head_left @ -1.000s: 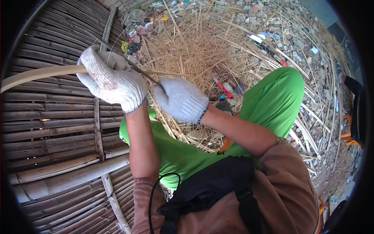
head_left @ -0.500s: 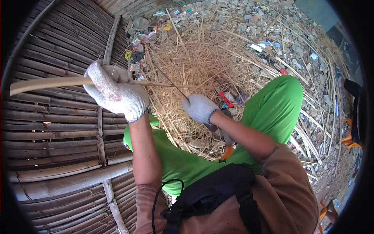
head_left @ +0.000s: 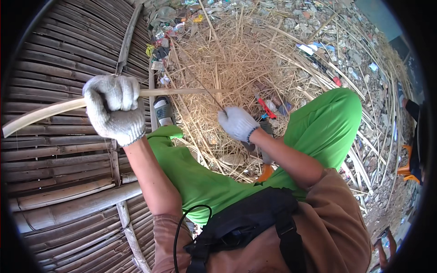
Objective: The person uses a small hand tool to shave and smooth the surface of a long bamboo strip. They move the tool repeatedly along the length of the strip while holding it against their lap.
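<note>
In a white knit glove, my left hand [head_left: 114, 108] is closed in a fist around a long pale bamboo strip [head_left: 50, 110]. The strip curves down at its left end and thins toward the right over the straw-like shavings [head_left: 227, 63]. My right hand [head_left: 237, 123], also gloved, is closed on a long thin dark tool [head_left: 212, 96], knife-like and seen edge-on. That tool slants up and left from the hand and crosses the strip near its right end; whether they touch I cannot tell. The fingers of the right hand hide its grip.
A bamboo slat wall or panel [head_left: 50, 86] fills the left side. A shoe [head_left: 164, 111] shows beyond my green-trousered leg [head_left: 182, 159]. A red object [head_left: 266, 108] lies by my right hand. Rubble and split bamboo strips [head_left: 359, 159] spread rightward, where another person [head_left: 413, 154] is partly visible.
My left fist has moved left and turned, and the bamboo strip's left end has dropped lower. A shoe that the left hand covered now shows. The right hand has barely moved.
</note>
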### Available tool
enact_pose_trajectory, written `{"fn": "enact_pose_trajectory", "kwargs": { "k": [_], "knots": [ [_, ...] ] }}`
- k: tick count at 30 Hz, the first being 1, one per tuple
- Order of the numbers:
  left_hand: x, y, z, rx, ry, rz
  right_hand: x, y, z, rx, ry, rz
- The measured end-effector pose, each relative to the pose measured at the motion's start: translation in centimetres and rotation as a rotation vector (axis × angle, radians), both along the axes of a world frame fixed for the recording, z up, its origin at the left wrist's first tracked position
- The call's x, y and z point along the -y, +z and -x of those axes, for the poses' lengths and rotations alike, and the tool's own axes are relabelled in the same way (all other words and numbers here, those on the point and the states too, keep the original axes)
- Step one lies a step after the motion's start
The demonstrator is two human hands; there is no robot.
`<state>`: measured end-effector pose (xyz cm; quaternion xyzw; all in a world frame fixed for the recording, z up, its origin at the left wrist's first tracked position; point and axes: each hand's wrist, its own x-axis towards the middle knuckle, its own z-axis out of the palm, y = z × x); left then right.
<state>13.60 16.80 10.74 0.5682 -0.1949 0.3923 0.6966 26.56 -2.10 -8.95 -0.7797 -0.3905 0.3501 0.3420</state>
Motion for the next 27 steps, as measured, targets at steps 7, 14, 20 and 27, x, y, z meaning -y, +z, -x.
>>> {"fn": "enact_pose_trajectory", "kwargs": {
  "k": [7,14,20,27],
  "knots": [
    [-0.7,-0.7,1.7,-0.052,0.128,0.043,-1.9,8.7,4.4,0.079,0.092,-0.380],
    [-1.3,-1.1,3.1,-0.007,0.173,0.066,-1.1,-6.6,0.7,-0.033,-0.011,0.039],
    [-2.0,-1.4,3.5,-0.018,0.259,0.084,-3.6,3.0,4.7,0.059,0.033,-0.306],
    [-2.4,-1.1,3.7,-0.007,0.301,0.121,-2.0,-7.8,1.8,-0.036,0.066,0.055]
  ]
}}
